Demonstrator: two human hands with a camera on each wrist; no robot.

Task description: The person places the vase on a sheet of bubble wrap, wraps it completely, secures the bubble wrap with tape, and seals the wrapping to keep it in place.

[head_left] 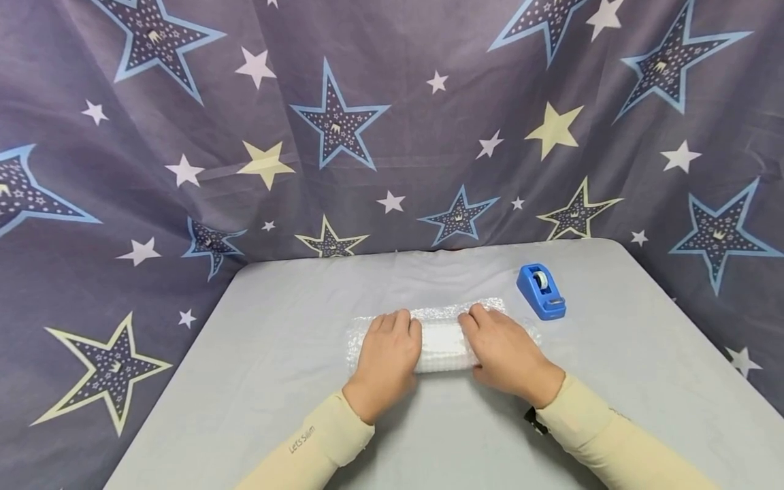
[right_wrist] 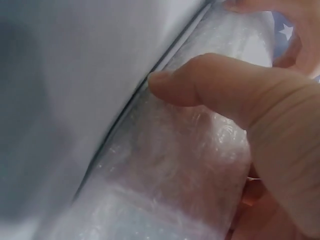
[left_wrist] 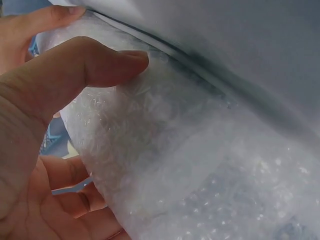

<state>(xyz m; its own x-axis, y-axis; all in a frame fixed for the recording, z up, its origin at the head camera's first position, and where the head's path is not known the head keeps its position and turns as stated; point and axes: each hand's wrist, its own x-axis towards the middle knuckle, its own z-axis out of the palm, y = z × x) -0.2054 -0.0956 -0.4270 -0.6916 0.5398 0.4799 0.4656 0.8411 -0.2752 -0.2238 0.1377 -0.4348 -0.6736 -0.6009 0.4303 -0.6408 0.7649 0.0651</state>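
Note:
A clear roll of bubble wrap [head_left: 444, 314] lies across the middle of the table, wound around something whose kind I cannot tell. Between the hands a plain white patch [head_left: 442, 338] shows. My left hand [head_left: 387, 350] grips the roll's left part; my right hand [head_left: 508, 350] grips its right part. In the left wrist view, the left thumb [left_wrist: 105, 65] presses the near side of the wrap [left_wrist: 190, 165] while the fingers reach round the far side. The right wrist view shows the right thumb [right_wrist: 200, 82] lying likewise on the wrap [right_wrist: 175, 145], near where it meets the tabletop.
A blue tape dispenser [head_left: 542, 292] with a roll of tape stands behind and right of the right hand. The grey-covered table [head_left: 245, 388] backs onto a star-patterned curtain [head_left: 392, 136]. Something small and black [head_left: 535, 420] sits under the right wrist.

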